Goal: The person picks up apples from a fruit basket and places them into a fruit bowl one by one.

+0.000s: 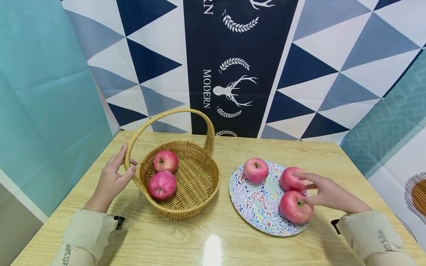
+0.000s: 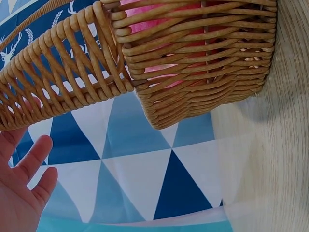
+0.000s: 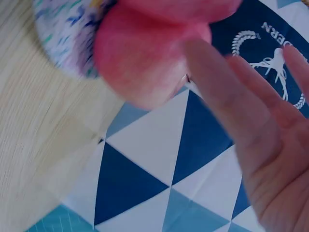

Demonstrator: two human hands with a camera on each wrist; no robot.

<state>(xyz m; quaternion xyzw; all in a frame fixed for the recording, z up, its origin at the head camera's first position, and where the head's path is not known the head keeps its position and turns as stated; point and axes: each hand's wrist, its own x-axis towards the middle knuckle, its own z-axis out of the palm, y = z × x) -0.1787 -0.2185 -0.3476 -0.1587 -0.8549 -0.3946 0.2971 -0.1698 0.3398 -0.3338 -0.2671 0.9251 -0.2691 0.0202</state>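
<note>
A round wicker basket with a tall handle stands left of centre. Two red apples, a rear one and a front one, lie inside it. At the handle's left foot my left hand holds it between thumb and fingers; its lower fingers stay loose in the left wrist view. A patterned round plate bears three more apples: one at the back, one at the right and one in front. Over the latter two hovers my right hand, fingers spread; contact is unclear.
The basket and plate share a pale wooden table, with a strip of bare wood between them. Behind its far edge hangs a patterned cloth. Light teal fabric closes off the left side.
</note>
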